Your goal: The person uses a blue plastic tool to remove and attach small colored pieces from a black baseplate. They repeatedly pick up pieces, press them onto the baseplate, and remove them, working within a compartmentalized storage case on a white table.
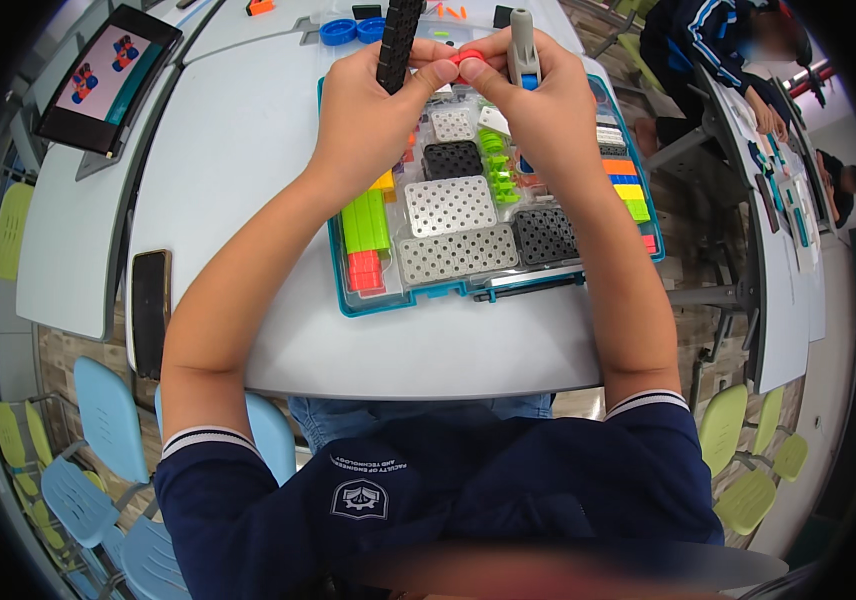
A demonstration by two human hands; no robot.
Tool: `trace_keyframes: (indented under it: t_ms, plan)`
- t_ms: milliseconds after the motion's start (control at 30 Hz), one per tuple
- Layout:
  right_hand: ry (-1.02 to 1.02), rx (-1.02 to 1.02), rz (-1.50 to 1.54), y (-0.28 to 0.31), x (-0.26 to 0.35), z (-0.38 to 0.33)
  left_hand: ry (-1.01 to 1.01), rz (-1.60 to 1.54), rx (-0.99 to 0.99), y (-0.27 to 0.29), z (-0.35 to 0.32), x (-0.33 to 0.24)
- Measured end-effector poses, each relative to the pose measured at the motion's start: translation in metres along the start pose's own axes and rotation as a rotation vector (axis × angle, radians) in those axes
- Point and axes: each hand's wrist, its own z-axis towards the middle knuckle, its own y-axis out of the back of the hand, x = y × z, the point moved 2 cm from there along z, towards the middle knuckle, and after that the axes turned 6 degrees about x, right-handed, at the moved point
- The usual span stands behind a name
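Note:
My left hand [366, 115] and my right hand [556, 108] meet above the far part of a parts case, thumbs and fingertips pinching a small red piece [466, 60] between them. A long black piece with a bumpy, toothed edge [401, 42] stands up from my left hand, held along with the red piece. From my right hand a grey tool with a blue part [522, 42] sticks up. Below lies the teal-rimmed case [413, 296], holding grey perforated plates [453, 207], black perforated plates [453, 160], green blocks [365, 222] and red blocks [365, 270].
A phone [152, 312] lies at the table's left edge. Far left stands a screen [108, 80] with a picture of a model. Blue rings [338, 32] and small orange pieces lie beyond the case. Blue chairs [111, 420] are at left. Another person [713, 40] sits at the right table.

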Motion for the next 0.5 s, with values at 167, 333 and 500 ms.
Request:
trace_keyframes:
  t_ms: [167,333,500]
  plan:
    - [-0.002,-0.058,0.080,-0.009,-0.005,0.001,-0.107,0.071,-0.048,-0.004,-0.001,-0.004]
    - [-0.059,-0.090,0.085,-0.010,-0.008,-0.002,-0.118,0.068,-0.056,-0.004,-0.002,0.000]
    - [-0.027,-0.118,0.090,-0.013,-0.006,-0.005,-0.125,0.120,-0.072,-0.005,-0.004,-0.002]
